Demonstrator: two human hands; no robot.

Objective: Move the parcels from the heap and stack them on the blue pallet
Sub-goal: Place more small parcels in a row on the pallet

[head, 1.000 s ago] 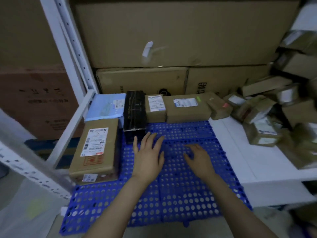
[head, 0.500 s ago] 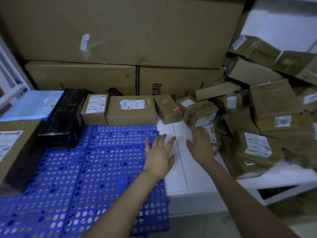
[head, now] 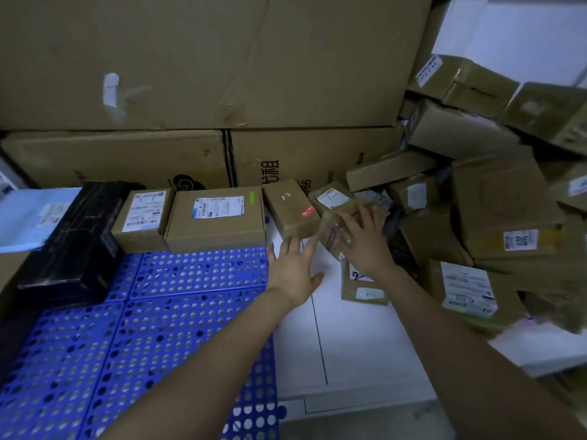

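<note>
Right hand point(head: 365, 246) on taped parcel point(head: 330, 228) (grip unclear).

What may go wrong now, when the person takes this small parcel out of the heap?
1. The parcel lies at the foot of the heap, where boxes lean at angles; pulling it out may let some slide down.
2. Only the right hand rests on it; the left hand seems not yet on it. A one-handed lift may slip.
3. The flat parcel just in front may be dragged along.
</note>
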